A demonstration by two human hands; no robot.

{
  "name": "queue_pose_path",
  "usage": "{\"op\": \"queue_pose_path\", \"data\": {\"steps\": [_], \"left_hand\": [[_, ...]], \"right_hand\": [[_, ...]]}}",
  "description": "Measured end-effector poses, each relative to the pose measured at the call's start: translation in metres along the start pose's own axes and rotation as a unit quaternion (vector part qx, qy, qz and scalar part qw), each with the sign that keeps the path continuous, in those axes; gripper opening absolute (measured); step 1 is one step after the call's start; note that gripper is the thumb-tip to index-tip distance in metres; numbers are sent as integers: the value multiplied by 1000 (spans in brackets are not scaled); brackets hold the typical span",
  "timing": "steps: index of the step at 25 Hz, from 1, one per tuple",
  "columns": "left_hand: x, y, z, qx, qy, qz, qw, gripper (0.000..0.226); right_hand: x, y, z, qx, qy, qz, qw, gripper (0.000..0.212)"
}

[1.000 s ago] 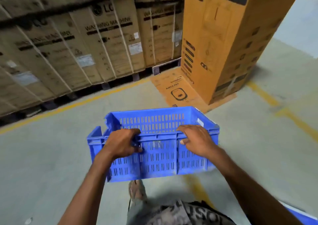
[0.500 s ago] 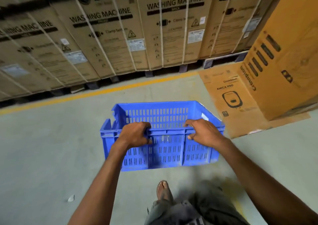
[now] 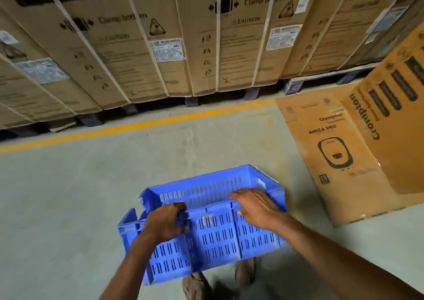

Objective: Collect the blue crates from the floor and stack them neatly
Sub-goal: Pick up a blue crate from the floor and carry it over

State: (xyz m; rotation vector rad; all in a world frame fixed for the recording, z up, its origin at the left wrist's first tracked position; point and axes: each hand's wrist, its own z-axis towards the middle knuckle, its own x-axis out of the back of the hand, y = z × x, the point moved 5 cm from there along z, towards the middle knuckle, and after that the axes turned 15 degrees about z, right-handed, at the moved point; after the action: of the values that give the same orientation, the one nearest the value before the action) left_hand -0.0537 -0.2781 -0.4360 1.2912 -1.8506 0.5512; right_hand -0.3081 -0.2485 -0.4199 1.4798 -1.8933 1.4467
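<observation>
Blue plastic: one slotted crate [image 3: 213, 237], carried in front of you above the grey floor [image 3: 68, 196], with your two feet [image 3: 195, 286] beneath it. Both hands grasp its near long rim: the left hand [image 3: 165, 221] curled over it, the right hand [image 3: 257, 207] hooked over it with the thumb on the outer wall. The long axis runs left to right, with the mouth facing up. Beyond lie one yellow line [image 3: 137, 125], one flattened carton [image 3: 332, 152] and a row of strapped cartons [image 3: 206, 35].

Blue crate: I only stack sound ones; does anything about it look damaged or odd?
The blue slotted plastic crate, gripped at its near rim by the left hand and right hand, has a gap in its left end wall's rim, by the far corner. Broken or moulded, I cannot tell.
</observation>
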Motion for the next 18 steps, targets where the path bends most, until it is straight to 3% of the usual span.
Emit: {"op": "queue_pose_path", "data": {"steps": [4, 9, 14, 18], "left_hand": [[-40, -30, 132, 8, 109, 29, 994, 39], [-101, -67, 276, 32, 270, 59, 960, 32], [-131, -97, 389, -1, 324, 103, 941, 35], [-152, -121, 450, 9, 298, 108, 948, 33]], "right_hand": [[-41, 82, 128, 26, 78, -42, 996, 35], [-109, 162, 260, 30, 163, -128, 978, 48], [-139, 223, 357, 28, 206, -152, 966, 32], [-146, 273, 408, -3, 180, -131, 975, 19]]}}
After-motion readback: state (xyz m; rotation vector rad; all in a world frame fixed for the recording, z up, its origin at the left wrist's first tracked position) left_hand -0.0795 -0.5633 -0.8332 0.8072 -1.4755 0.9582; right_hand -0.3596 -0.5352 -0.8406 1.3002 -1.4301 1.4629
